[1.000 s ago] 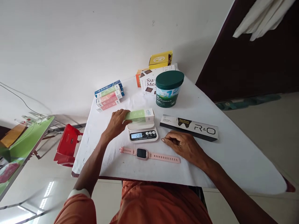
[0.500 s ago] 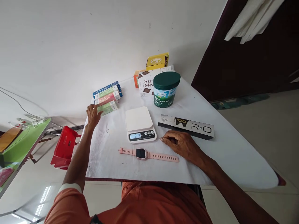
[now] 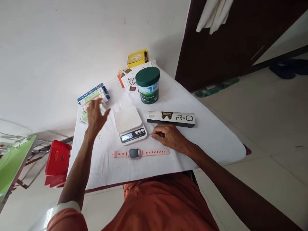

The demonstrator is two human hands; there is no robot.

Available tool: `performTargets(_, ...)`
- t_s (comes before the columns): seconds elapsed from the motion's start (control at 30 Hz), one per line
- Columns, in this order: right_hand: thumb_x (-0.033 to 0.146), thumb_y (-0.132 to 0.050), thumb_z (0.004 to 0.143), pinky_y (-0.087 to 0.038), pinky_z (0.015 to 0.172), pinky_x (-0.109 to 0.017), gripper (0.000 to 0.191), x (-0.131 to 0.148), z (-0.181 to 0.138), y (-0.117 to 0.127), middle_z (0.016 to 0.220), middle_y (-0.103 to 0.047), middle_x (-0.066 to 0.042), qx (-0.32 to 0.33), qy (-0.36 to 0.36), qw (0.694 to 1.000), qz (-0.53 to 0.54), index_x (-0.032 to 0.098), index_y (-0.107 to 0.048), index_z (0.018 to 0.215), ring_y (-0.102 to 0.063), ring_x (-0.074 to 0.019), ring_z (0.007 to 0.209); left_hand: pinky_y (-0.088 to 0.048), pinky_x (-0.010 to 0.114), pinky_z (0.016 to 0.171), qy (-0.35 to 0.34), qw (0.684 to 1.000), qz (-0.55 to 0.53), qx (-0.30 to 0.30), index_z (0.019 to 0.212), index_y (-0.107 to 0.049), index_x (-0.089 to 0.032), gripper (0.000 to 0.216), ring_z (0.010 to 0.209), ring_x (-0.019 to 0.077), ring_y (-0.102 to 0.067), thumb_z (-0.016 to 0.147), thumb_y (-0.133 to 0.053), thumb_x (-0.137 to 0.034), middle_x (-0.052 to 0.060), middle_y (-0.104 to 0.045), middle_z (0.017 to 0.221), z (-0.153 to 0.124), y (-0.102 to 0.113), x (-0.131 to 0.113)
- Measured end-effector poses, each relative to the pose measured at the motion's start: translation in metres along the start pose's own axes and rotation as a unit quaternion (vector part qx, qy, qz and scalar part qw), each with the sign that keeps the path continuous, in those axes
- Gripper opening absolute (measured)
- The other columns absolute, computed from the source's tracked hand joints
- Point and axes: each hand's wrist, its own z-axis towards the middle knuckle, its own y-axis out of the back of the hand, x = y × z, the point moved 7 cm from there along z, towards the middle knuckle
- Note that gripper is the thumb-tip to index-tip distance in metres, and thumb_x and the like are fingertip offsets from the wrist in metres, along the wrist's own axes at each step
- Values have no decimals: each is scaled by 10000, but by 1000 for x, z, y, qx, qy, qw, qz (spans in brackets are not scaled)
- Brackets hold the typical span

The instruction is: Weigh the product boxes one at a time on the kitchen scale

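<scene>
Head view: my left grip [image 3: 95,116] is spread, thumb well out, at the small boxes [image 3: 84,116] left of centre in the frame; I can't tell if it touches them. My right grip [image 3: 170,136] is loosely curled closed, holding nothing I can see, mid-frame on the surface [image 3: 216,141], right of the scale [image 3: 128,120], below the long box [image 3: 173,118].

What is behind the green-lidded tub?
A white box, and a yellow box farther back. The tub covers the white box's lower right part; anything else hidden there cannot be seen.
</scene>
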Motion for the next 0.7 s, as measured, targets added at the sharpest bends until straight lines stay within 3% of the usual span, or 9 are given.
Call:
performTargets(0.07, 315, -598, 949, -397, 605, -270, 271, 0, 0, 0, 671, -608, -1, -4, 2, 1000, -1, 196, -622, 706, -536, -129, 600, -513, 454, 977, -116, 989, -81, 52, 1356, -533, -202, 476, 1135, 288, -625, 931, -676, -362, 135, -624, 1272, 7, -5, -71)
performTargets(0.17, 300, -601, 948, -412, 620, -268, 255, -1, 0, 1, 692, -642, -9, -9, 2, 1000, -3, 194, -641, 720, -555, -132, 613, -508, 433, 997, -253, 947, -125, 156, 1342, -556, -190, 428, 1164, 267, -625, 947, -662, -315, 122, -629, 1311, 7, -25, -166)
performTargets(0.27, 268, -619, 936, -430, 646, -269, 247, -1, -1, 0, 682, -654, -11, -11, 0, 1000, -7, 194, -642, 702, -577, -138, 632, -493, 446, 1014, -287, 921, -75, 254, 1304, -584, -126, 442, 1233, 311, -592, 893, -699, -241, 162, -629, 1311, 6, -54, -220)
performTargets(0.4, 210, -640, 911, -438, 677, -278, 219, -2, -1, -1, 675, -658, -9, -13, 3, 1000, -16, 192, -645, 693, -591, -148, 655, -492, 437, 975, -267, 905, -14, 330, 1096, -665, -116, 240, 1135, 309, -631, 866, -676, -182, 149, -682, 1137, 10, -79, -237)
performTargets(0.5, 199, -642, 911, -435, 687, -287, 205, -1, -1, -2, 698, -674, -14, -10, 5, 1000, -24, 192, -658, 707, -589, -152, 663, -499, 421, 923, -272, 902, -27, 333, 1039, -662, -127, 168, 1035, 276, -654, 886, -659, -199, 119, -688, 1063, 13, -80, -236)
performTargets(0.6, 203, -643, 915, -426, 681, -286, 193, 0, -2, -1, 704, -672, -14, -3, -4, 1000, -28, 193, -665, 723, -581, -149, 655, -505, 404, 885, -283, 911, -79, 289, 1134, -618, -133, 255, 1024, 255, -651, 904, -674, -225, 116, -676, 1118, 17, -63, -228)
performTargets(0.7, 227, -616, 935, -420, 660, -279, 202, 1, -2, 0, 734, -667, -16, 5, -16, 1000, -23, 195, -660, 741, -572, -142, 647, -503, 404, 898, -284, 921, -144, 224, 1201, -573, -180, 308, 1060, 242, -646, 932, -681, -284, 98, -673, 1159, 19, -30, -209)
